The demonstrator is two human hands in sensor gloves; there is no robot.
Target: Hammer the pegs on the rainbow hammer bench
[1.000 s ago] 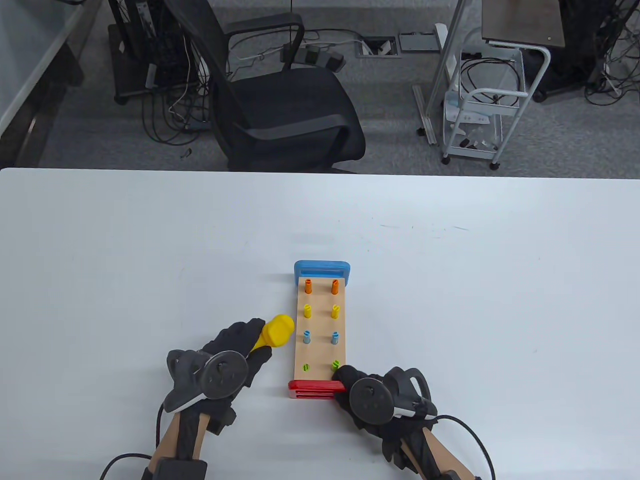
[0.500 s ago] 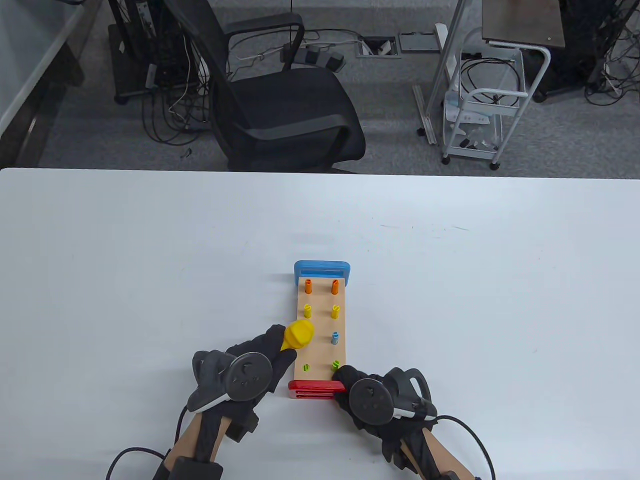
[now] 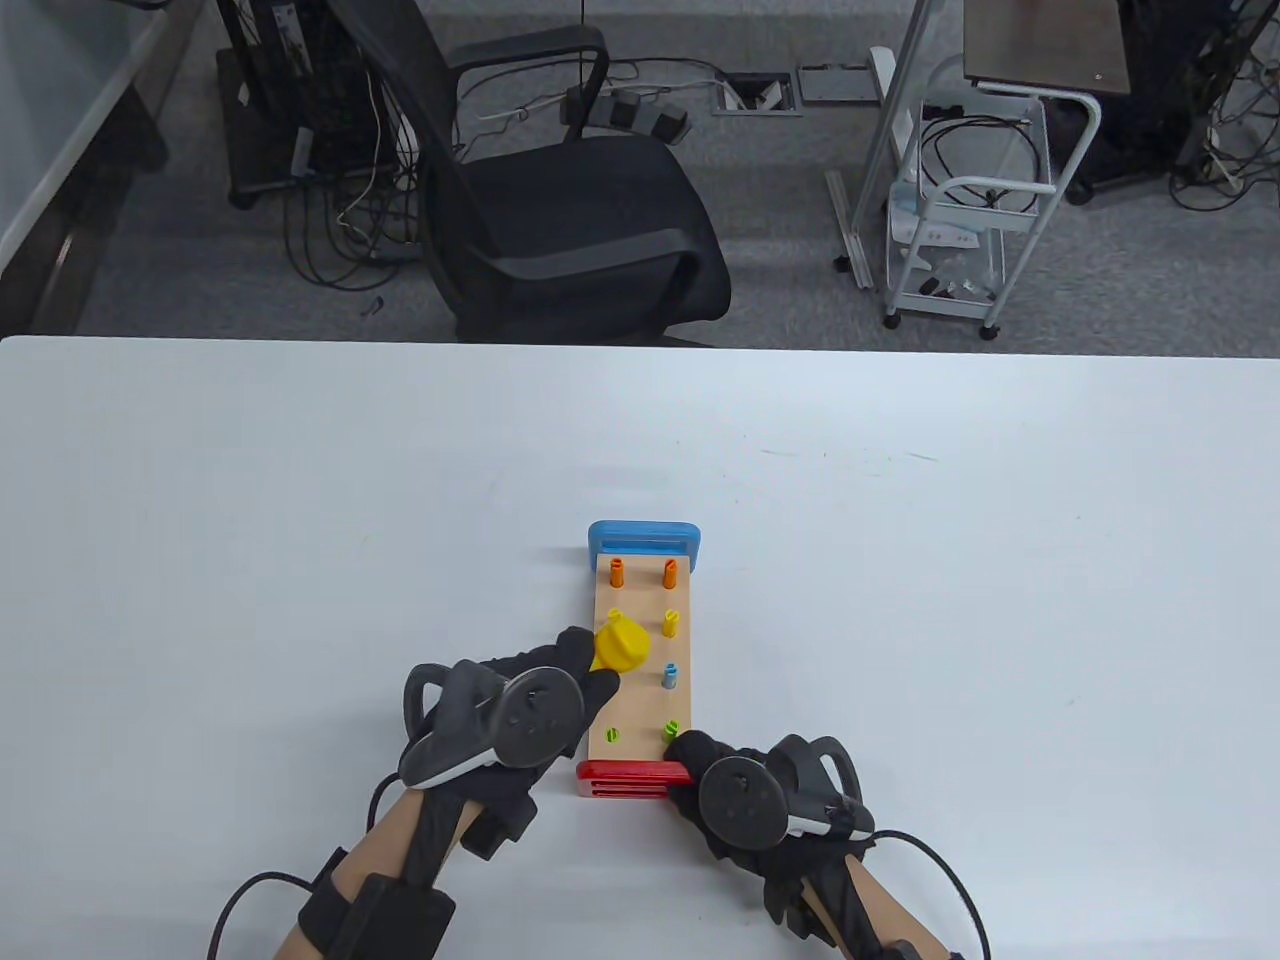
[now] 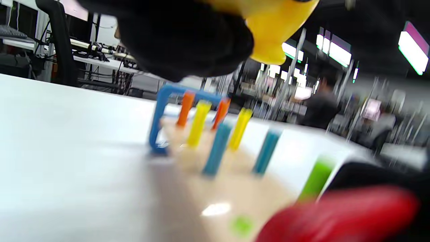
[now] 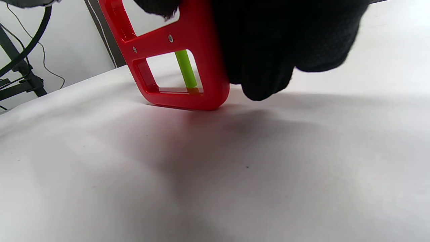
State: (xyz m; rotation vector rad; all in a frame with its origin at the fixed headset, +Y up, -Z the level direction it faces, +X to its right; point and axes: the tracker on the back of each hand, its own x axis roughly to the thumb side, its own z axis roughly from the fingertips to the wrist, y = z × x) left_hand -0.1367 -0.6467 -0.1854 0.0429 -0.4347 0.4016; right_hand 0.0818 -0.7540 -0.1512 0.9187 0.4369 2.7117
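Observation:
The hammer bench [image 3: 640, 695] is a wooden plank with a blue far end [image 3: 645, 537] and a red near end [image 3: 630, 778]. Orange, yellow, blue and green pegs stand in pairs on it. The left green peg [image 3: 611, 735] sits flush; the right green peg [image 3: 671, 729] sticks up. My left hand [image 3: 560, 670] grips the yellow hammer [image 3: 622, 645], whose head is above the left blue peg [image 4: 216, 148] and hides it in the table view. My right hand [image 3: 700, 760] holds the red end's right corner [image 5: 188, 50].
The white table [image 3: 300, 520] spreads wide on all sides of the bench. Beyond its far edge stand a black office chair [image 3: 560, 200] and a white cart [image 3: 965, 210].
My left hand has swung the hammer from left of the bench to over its left column and a little farther away. The right hand and the bench have not moved.

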